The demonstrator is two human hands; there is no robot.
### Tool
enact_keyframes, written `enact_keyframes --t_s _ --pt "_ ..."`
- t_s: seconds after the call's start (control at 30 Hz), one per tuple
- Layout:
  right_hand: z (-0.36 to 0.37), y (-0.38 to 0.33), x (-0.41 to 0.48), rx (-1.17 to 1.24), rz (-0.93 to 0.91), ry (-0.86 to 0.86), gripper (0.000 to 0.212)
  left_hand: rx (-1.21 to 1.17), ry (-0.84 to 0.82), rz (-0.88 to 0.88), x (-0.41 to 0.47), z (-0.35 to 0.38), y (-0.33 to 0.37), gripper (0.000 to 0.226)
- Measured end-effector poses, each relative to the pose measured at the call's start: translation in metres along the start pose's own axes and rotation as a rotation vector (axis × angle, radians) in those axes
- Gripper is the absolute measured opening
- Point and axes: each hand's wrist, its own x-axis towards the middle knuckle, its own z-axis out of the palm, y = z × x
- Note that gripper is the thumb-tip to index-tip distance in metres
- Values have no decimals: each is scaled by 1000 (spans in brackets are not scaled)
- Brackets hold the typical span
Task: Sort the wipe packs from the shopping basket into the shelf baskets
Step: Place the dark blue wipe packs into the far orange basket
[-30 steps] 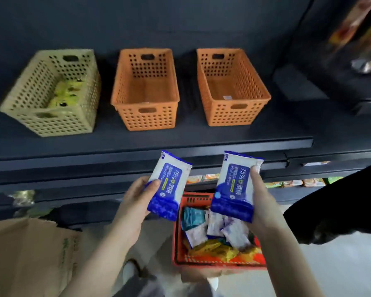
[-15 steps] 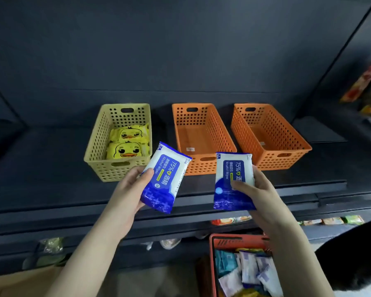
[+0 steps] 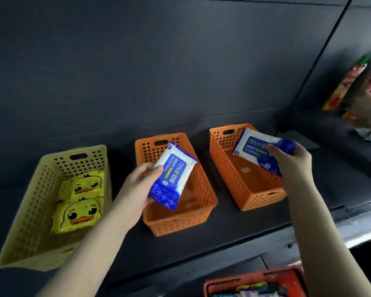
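L hand (image 3: 140, 183) grips blue pack (image 3: 172, 175), R hand (image 3: 291, 161) 2nd pack (image 3: 257, 150); both now raised, orange baskets (image 3: 202, 186) under fingers: drop next.

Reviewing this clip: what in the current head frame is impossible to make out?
- Shopping basket: head view, cut by the bottom edge; contents blurred.
- Right pack: head view, one end covered by the right hand.
- Middle orange basket: head view, floor partly hidden by the left pack and left hand.
- Sticker in the right orange basket: too small to read.
- Packets at the right edge: blurred, cut off.
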Motion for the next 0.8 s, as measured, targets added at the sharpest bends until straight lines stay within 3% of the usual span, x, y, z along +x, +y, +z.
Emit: enact_keyframes --t_s 0.17,0.37,0.47,0.8 --pt "33 18 92 -384 -31 -106 33 61 -15 -40 49 20 10 54" --pt "90 43 154 -645 112 -383 46 100 -18 -131 88 38 13 38" --pt "107 55 165 -742 89 -485 49 86 -17 -152 98 41 13 33" --pt "109 60 162 -861 -118 -401 41 62 28 -219 116 61 10 35"
